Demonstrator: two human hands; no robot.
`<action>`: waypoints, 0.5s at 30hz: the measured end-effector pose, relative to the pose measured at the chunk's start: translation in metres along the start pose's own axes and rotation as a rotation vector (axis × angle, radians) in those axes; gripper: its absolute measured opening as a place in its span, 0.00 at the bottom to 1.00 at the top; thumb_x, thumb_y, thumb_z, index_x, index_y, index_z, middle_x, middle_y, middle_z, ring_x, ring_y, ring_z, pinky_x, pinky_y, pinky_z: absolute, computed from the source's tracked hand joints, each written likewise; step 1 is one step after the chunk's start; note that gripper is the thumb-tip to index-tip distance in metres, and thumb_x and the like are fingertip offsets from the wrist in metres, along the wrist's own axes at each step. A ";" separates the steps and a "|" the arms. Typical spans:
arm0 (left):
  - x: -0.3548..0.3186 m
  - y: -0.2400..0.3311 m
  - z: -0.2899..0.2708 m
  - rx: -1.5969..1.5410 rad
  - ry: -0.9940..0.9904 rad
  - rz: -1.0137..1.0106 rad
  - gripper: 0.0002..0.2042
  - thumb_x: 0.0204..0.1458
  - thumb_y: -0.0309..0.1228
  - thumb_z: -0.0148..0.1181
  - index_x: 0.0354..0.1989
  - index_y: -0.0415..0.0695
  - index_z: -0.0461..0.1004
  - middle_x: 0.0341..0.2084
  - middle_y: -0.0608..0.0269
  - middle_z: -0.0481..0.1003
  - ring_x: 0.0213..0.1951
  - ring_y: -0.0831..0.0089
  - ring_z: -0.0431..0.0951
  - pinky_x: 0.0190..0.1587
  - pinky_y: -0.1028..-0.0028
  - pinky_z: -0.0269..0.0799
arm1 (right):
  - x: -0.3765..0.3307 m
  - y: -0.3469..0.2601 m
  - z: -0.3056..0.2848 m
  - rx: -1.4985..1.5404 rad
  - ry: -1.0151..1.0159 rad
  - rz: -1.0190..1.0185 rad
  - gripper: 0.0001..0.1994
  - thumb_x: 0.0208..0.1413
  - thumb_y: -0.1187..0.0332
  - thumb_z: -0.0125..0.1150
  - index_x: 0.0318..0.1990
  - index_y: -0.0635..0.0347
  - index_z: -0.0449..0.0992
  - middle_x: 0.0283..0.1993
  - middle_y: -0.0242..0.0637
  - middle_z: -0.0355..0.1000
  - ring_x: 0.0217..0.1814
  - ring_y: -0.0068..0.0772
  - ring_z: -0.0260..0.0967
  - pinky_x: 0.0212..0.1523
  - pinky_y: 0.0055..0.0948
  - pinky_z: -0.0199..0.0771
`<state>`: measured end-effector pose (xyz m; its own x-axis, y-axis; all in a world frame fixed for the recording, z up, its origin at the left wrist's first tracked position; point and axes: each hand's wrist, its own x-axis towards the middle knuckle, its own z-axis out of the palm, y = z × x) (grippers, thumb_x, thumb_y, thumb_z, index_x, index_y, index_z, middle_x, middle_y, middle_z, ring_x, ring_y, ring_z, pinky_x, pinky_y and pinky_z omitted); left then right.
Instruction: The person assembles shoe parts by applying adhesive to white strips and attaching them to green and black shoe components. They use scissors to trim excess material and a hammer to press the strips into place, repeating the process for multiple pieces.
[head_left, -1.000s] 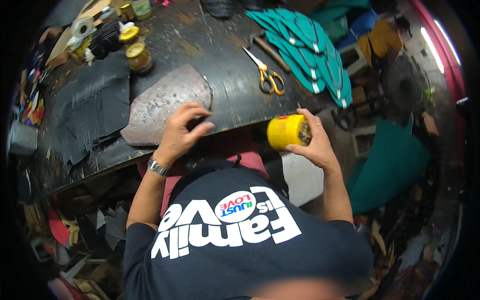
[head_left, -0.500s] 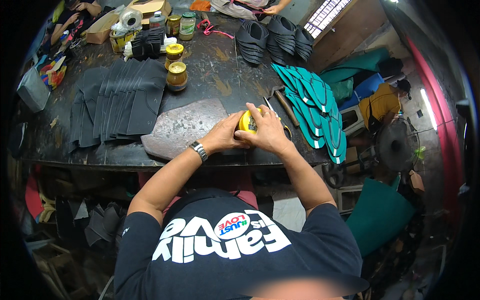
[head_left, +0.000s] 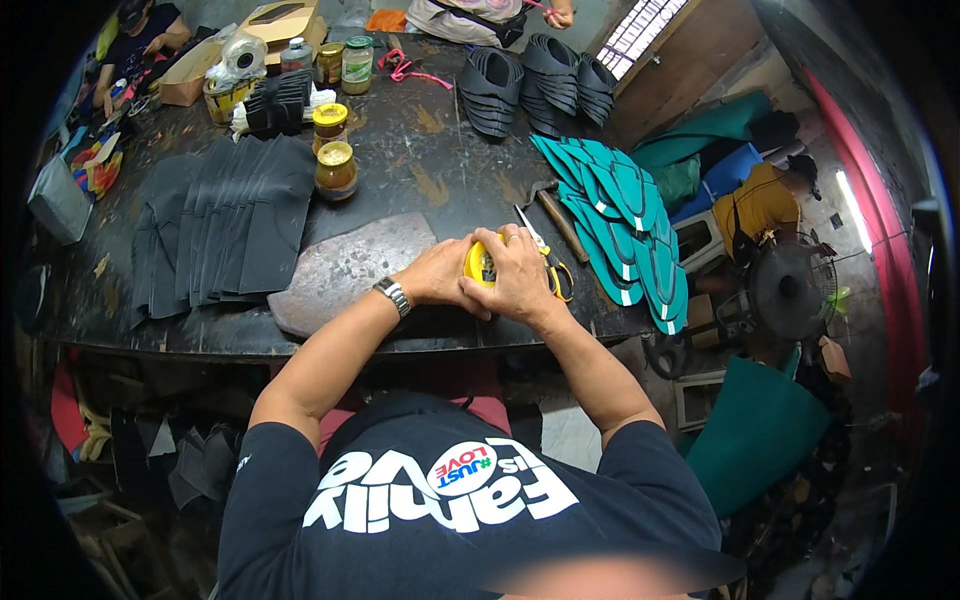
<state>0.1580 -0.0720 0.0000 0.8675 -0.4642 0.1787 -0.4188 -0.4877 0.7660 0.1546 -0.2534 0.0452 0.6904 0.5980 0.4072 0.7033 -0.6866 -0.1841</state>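
Observation:
A round yellow container (head_left: 478, 262) with dark contents stands at the table's near edge, between my two hands. My left hand (head_left: 440, 273) wraps around its left side, a metal watch on that wrist. From the right, my right hand (head_left: 522, 275) closes over it, the fingers across its top rim. Just beyond that hand lies a pair of scissors (head_left: 561, 281) with yellow and black handles, the blades pointing away from me. A flat stone slab (head_left: 350, 265) is beside my left hand. What my fingertips do underneath is hidden.
A hammer (head_left: 565, 228) and stacked teal pieces (head_left: 622, 232) lie to the right. Dark grey sheets (head_left: 225, 225) fan out at left, near open jars (head_left: 336, 172). Black curved pieces (head_left: 492, 92) stand in stacks at the back. Other people work around the table; a fan (head_left: 790, 288) stands at right.
The whole view has shifted slightly. Both hands stay around the yellow container, which is tipped a little differently, and more of the scissors' handles shows beside my right hand.

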 end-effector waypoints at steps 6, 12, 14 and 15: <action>0.001 0.000 0.002 0.010 0.033 0.027 0.47 0.23 0.50 0.83 0.56 0.43 0.67 0.43 0.47 0.79 0.45 0.47 0.80 0.48 0.58 0.76 | -0.004 0.005 0.007 0.117 0.171 -0.059 0.31 0.40 0.52 0.72 0.53 0.57 0.74 0.47 0.53 0.68 0.50 0.53 0.65 0.52 0.47 0.67; 0.002 -0.001 0.003 -0.014 0.045 0.062 0.48 0.25 0.47 0.83 0.59 0.44 0.67 0.48 0.49 0.77 0.51 0.50 0.78 0.54 0.59 0.74 | -0.009 0.010 0.006 0.317 0.322 -0.028 0.31 0.42 0.56 0.71 0.54 0.62 0.73 0.50 0.53 0.68 0.53 0.55 0.67 0.56 0.47 0.67; -0.002 0.000 0.003 -0.015 0.061 0.099 0.49 0.25 0.47 0.83 0.61 0.44 0.67 0.51 0.51 0.76 0.54 0.52 0.76 0.58 0.61 0.72 | -0.015 0.010 0.006 0.406 0.364 0.013 0.30 0.44 0.56 0.70 0.53 0.62 0.72 0.50 0.52 0.68 0.53 0.53 0.67 0.57 0.46 0.67; -0.001 -0.001 0.004 -0.020 0.089 0.142 0.47 0.26 0.48 0.83 0.59 0.43 0.68 0.49 0.51 0.77 0.52 0.50 0.76 0.55 0.60 0.72 | -0.018 0.012 0.008 0.511 0.434 0.035 0.30 0.46 0.56 0.69 0.55 0.63 0.71 0.51 0.49 0.67 0.54 0.51 0.67 0.58 0.43 0.67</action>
<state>0.1560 -0.0743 -0.0036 0.8206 -0.4596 0.3397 -0.5344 -0.4067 0.7409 0.1519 -0.2684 0.0285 0.6585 0.2849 0.6966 0.7474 -0.3564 -0.5607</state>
